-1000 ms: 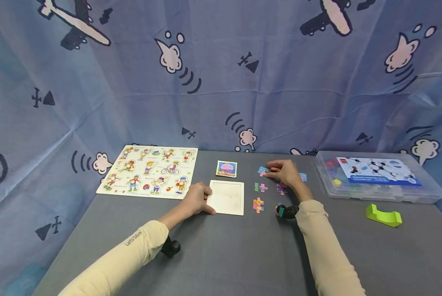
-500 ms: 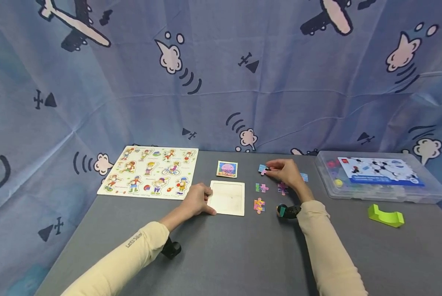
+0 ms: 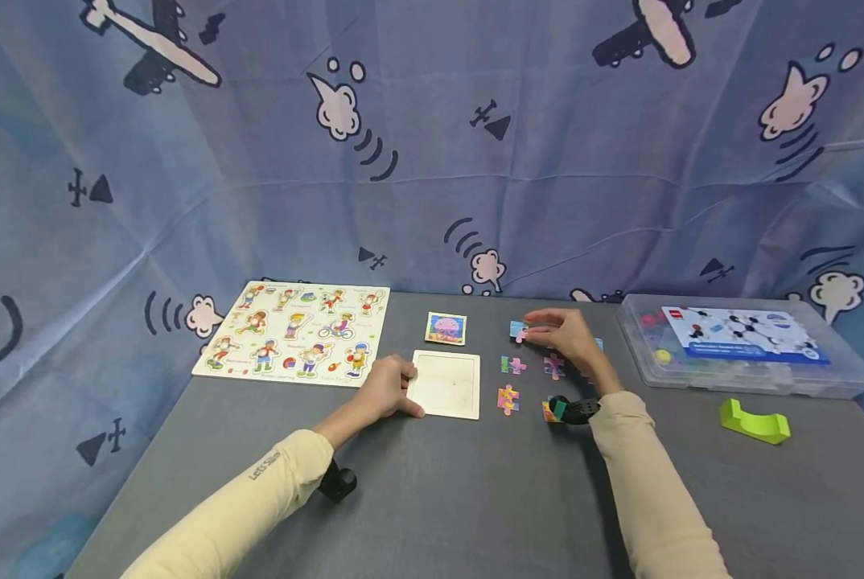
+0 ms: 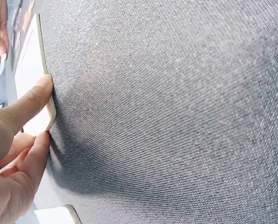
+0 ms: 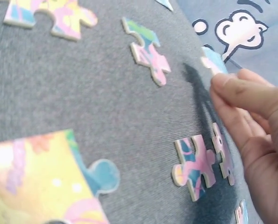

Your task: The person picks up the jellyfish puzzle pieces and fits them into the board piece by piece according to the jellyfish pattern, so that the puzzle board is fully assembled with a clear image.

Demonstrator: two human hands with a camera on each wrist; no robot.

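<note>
My left hand (image 3: 386,388) grips the near left corner of a pale wooden puzzle tray (image 3: 443,386); thumb and fingers hold its edges in the left wrist view. The tray lies flat and bare inside its rim. My right hand (image 3: 568,341) pinches a light blue and pink jigsaw piece (image 5: 213,59) between thumb and fingers, raised above the table with a shadow under it. Around that hand lie loose pieces: a green and pink one (image 3: 513,365), a purple-pink one (image 3: 553,367), a yellow-orange one (image 3: 508,399) and another (image 3: 550,412) partly behind the wrist camera.
Behind the tray lies a small jellyfish picture (image 3: 446,328). A board of sports figures (image 3: 298,331) is at the left. On the right are a clear plastic case (image 3: 746,344) and a lime-green curved block (image 3: 754,421). A patterned curtain (image 3: 432,161) hangs behind the table.
The right hand has drawn slightly right, and the pinched piece has turned straighter. The left hand keeps its grip on the tray. The head view has shifted a little.
</note>
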